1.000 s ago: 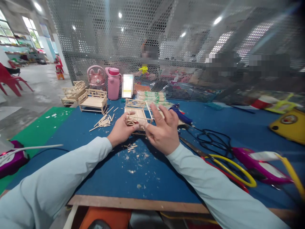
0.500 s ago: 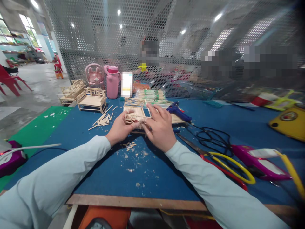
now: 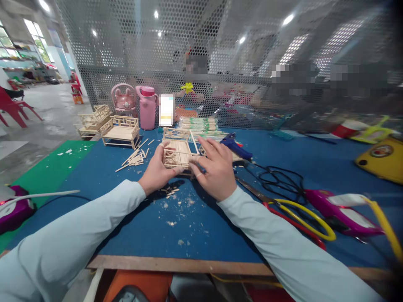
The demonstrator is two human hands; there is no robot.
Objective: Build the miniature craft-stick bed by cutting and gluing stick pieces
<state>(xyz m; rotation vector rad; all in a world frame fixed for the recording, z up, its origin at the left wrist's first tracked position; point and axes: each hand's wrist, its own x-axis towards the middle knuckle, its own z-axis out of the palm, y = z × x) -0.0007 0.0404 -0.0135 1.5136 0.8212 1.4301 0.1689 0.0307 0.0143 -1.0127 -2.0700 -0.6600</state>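
Note:
A small bench-like frame of pale wooden sticks (image 3: 178, 151) stands on the blue table mat between both hands. My left hand (image 3: 159, 167) grips its left front side, thumb along the front edge. On the right side, my right hand (image 3: 214, 167) has its thumb and index finger closed at the frame's front right corner, beside an upright stick; its other fingers are spread. A finished-looking stick bench (image 3: 120, 131) stands to the left, with loose sticks (image 3: 136, 157) in front of it. Behind my right hand lies a blue glue gun (image 3: 235, 147).
Scissors with red and yellow handles (image 3: 292, 209) lie by my right forearm, near black cable and a purple device (image 3: 341, 212). Bundled sticks (image 3: 198, 123), a pink bottle (image 3: 147, 108) and a lit phone (image 3: 166, 110) stand along the mesh screen. A person sits behind it.
My left hand has shifted slightly left and its fingers cover less of the frame. My right hand has moved a little right, its fingers lifted away from the frame's middle.

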